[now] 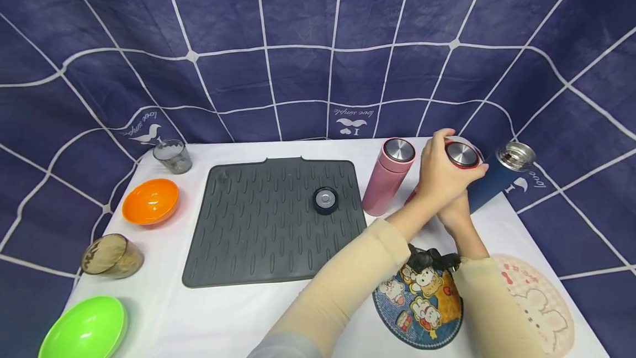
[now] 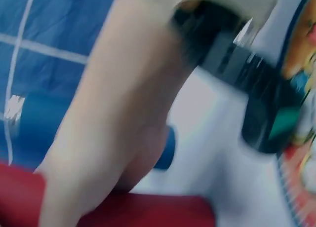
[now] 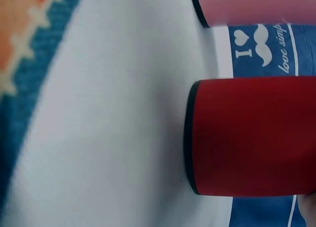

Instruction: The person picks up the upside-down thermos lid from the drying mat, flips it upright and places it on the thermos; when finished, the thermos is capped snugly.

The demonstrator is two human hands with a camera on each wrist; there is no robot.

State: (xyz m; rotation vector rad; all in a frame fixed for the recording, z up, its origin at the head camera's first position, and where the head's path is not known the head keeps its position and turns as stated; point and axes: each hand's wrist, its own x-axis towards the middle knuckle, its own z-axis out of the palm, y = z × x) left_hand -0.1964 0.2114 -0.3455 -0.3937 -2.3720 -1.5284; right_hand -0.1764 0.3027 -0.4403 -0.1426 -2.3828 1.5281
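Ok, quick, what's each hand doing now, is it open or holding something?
Left hand: closed, gripping the silver-topped lid.
Right hand: closed, holding the red thermos by its body, below the lid.

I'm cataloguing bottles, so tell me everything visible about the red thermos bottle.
The red thermos bottle is a smooth cylinder with a dark base rim and metallic-looking disc on top. It's roughly upright between pink bottle and blue bottle. The left hand grips its top, the right hand its body.
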